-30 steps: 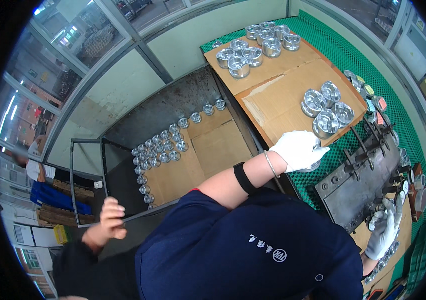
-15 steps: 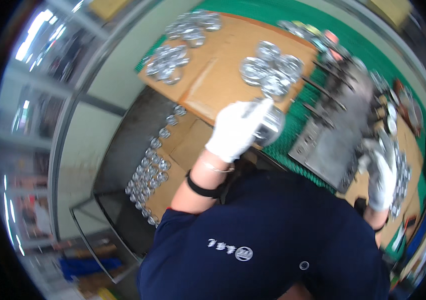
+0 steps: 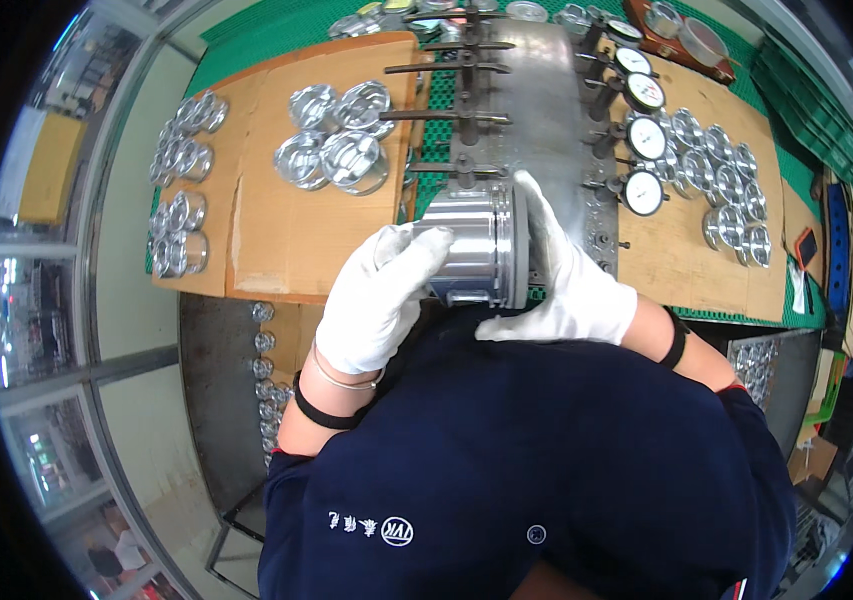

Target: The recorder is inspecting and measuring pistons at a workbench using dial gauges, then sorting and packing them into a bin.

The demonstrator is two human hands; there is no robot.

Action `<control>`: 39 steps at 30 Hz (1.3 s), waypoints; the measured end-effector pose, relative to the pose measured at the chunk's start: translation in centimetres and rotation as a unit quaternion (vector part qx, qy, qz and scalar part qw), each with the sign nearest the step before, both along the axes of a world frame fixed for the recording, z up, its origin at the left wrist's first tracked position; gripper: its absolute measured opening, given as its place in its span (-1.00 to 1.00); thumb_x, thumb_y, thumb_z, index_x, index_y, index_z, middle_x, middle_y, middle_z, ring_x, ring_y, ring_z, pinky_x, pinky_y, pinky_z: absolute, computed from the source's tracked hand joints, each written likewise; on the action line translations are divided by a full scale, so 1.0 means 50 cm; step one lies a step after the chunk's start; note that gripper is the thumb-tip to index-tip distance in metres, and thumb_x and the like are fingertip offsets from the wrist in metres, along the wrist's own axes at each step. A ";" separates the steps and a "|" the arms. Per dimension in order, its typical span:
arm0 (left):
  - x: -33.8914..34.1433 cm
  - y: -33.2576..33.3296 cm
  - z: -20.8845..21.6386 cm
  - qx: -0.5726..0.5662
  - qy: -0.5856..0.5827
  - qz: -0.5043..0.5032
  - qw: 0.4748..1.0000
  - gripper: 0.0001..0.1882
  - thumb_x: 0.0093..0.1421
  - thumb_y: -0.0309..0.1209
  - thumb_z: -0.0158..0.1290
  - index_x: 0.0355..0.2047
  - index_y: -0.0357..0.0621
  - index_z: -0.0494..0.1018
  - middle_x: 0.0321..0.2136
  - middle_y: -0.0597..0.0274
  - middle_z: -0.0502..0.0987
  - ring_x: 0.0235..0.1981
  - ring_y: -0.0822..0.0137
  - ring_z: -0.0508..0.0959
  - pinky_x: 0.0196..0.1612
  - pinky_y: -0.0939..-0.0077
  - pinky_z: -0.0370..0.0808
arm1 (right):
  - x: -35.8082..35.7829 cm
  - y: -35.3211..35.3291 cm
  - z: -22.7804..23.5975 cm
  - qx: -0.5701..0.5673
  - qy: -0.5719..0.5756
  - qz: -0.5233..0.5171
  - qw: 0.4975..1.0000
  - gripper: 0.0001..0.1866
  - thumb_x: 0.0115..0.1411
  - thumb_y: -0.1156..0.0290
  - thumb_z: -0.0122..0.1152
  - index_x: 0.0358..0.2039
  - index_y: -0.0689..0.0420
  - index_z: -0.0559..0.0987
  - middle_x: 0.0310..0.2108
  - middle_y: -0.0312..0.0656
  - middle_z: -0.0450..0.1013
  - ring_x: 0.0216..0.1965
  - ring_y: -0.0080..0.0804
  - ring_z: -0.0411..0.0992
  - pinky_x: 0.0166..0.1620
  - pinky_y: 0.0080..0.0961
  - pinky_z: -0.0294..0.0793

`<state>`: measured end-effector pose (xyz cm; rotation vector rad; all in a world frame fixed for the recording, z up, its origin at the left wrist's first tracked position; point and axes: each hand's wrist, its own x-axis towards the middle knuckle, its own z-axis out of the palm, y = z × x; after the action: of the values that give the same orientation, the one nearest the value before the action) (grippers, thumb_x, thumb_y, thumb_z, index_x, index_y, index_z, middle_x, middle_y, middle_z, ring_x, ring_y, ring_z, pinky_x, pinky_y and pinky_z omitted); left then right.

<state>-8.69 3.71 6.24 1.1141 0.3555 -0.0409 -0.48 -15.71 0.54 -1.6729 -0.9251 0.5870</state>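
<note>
I hold a shiny metal piston between both gloved hands, just in front of my chest. My left hand wraps its left end, fingers curled over the top and pressed against the metal. My right hand cups its right end from the side, fingers stretched up along the wide flat face and closed against it. The piston lies on its side between the two palms, its grooved band toward my right hand.

Just beyond it stands a grey metal fixture with a row of dark pins sticking out to the left and round white dial gauges along its right edge. It sits on a green mat.

To the left of the fixture a sheet of cardboard carries four more pistons close together, and further left smaller metal parts lie in rows. To the right, another cardboard sheet holds a cluster of small metal parts. Below the left sheet, a line of little metal pieces runs down a dark tray beside my left forearm.
</note>
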 end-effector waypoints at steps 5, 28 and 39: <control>0.023 -0.003 -0.057 -0.068 0.024 -0.126 0.989 -0.72 0.33 -0.30 0.12 -0.11 -0.28 0.53 -0.35 0.40 0.51 -0.42 0.68 0.31 -0.36 0.71 0.23 | -0.019 -0.016 -0.045 0.116 0.089 -0.116 0.982 0.46 -0.18 0.18 0.65 0.45 0.26 -0.30 0.37 0.20 0.05 0.38 -0.02 0.14 0.38 -0.25 0.12; 0.184 -0.056 -0.118 0.702 -0.258 -0.211 0.629 -0.07 -0.11 -0.26 0.37 0.27 -0.25 0.23 0.11 -0.13 0.39 0.09 -0.17 0.42 0.13 0.11 0.42 | 0.026 -0.109 -0.008 -0.228 0.032 -0.239 0.943 -0.18 0.12 0.25 0.32 0.34 0.23 0.22 -0.15 0.10 0.56 -0.03 0.03 0.52 0.00 -0.31 0.51; 0.249 -0.059 -0.159 0.632 -0.299 -0.205 0.685 -0.03 -0.13 -0.48 0.34 0.32 -0.22 0.15 0.17 -0.24 0.28 0.12 -0.24 0.41 0.19 0.12 0.41 | 0.025 -0.100 -0.077 -0.114 0.255 -0.213 0.936 0.01 0.17 0.25 0.29 0.43 0.36 -0.11 -0.23 0.03 0.57 -0.23 -0.35 0.57 -0.12 -0.49 0.56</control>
<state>3.75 0.75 -1.70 2.4807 -0.6140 0.2113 0.77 -20.71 -3.31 -1.7333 -0.1137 0.7945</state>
